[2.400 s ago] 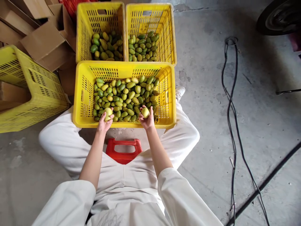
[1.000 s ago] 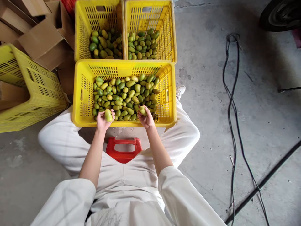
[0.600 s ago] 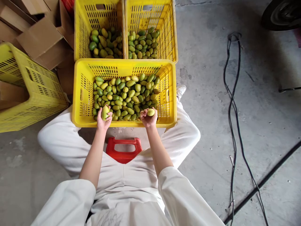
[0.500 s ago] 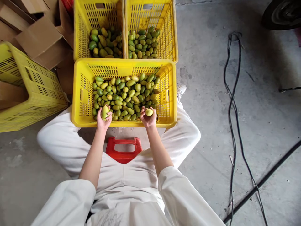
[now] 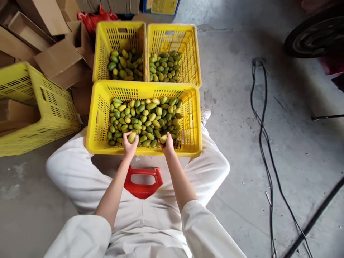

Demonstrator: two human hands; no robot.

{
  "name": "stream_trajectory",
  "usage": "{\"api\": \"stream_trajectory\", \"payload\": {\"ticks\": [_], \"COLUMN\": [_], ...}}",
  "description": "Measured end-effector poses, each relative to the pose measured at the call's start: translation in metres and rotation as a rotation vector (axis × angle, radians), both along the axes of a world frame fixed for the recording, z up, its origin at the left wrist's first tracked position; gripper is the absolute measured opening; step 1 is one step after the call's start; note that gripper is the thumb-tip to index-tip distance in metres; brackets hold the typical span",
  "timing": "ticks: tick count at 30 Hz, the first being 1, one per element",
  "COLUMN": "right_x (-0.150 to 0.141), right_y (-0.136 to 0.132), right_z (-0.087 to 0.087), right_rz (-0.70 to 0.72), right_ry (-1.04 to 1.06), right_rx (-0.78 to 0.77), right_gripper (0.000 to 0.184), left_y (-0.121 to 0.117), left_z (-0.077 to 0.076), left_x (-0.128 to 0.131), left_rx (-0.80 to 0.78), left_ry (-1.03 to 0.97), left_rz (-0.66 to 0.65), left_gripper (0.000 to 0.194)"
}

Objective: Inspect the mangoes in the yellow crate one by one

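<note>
My left hand [image 5: 129, 146] is closed around a yellow-green oval fruit [image 5: 132, 137] that looks like a small mango. It is over the near edge of the front yellow crate [image 5: 143, 152]. To its right, my right hand [image 5: 168, 144] grips another pale yellow-green fruit [image 5: 163, 139], its fingers turned inward. Below and beyond both hands, many green and yellow fruits [image 5: 146, 118] of the same kind lie loose in this crate. The crate's near side lies between my bent knees.
Behind stand two yellow crates, a left crate [image 5: 97, 53] and a right crate [image 5: 198, 57], both part filled with fruit. Another yellow crate [image 5: 57, 104] holds cardboard at left, near cardboard boxes [image 5: 57, 59]. A red plastic handle [image 5: 143, 191] shows between my legs. Black cables [image 5: 264, 132] and a wheel [image 5: 311, 36] are at right.
My view has tilted up, so the crates sit lower in the picture. My hands have come closer together and the left has turned, each still holding a fruit.
</note>
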State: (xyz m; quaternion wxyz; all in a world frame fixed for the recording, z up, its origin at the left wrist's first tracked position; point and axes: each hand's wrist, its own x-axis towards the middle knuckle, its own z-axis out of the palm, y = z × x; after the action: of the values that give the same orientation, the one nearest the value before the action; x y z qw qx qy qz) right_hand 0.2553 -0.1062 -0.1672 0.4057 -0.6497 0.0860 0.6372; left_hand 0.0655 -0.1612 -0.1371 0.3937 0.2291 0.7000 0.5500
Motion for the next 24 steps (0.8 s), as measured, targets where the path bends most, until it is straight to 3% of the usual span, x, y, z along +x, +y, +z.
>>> {"api": "stream_trajectory", "payload": {"ticks": [5, 9, 13, 16, 19, 24], "right_x": [0.004, 0.006, -0.004, -0.013, -0.015, -0.01], "right_y": [0.003, 0.006, 0.029, 0.074, 0.14, 0.244], "right_z": [-0.002, 0.0, 0.003, 0.013, 0.036, 0.084], "right_rz": [0.057, 0.096, 0.108, 0.095, 0.044, -0.059], "right_ry": [0.014, 0.012, -0.002, 0.005, 0.028, 0.045], "right_rx": [-0.069, -0.181, -0.198, -0.125, 0.009, 0.372], "right_gripper": [0.038, 0.025, 0.033, 0.009, 0.007, 0.038], "left_y": [-0.012, -0.012, -0.01, -0.01, -0.011, -0.011], "left_z": [-0.011, -0.019, -0.024, -0.026, -0.028, -0.028], "left_x": [0.018, 0.021, 0.023, 0.025, 0.025, 0.025], "left_rx": [-0.09, -0.153, -0.221, -0.262, -0.273, -0.28], "left_ry": [0.469, 0.653, 0.738, 0.778, 0.796, 0.836], "left_rz": [-0.5, -0.57, -0.596, -0.626, -0.626, -0.638], "left_gripper": [0.022, 0.022, 0.025, 0.025, 0.024, 0.024]}}
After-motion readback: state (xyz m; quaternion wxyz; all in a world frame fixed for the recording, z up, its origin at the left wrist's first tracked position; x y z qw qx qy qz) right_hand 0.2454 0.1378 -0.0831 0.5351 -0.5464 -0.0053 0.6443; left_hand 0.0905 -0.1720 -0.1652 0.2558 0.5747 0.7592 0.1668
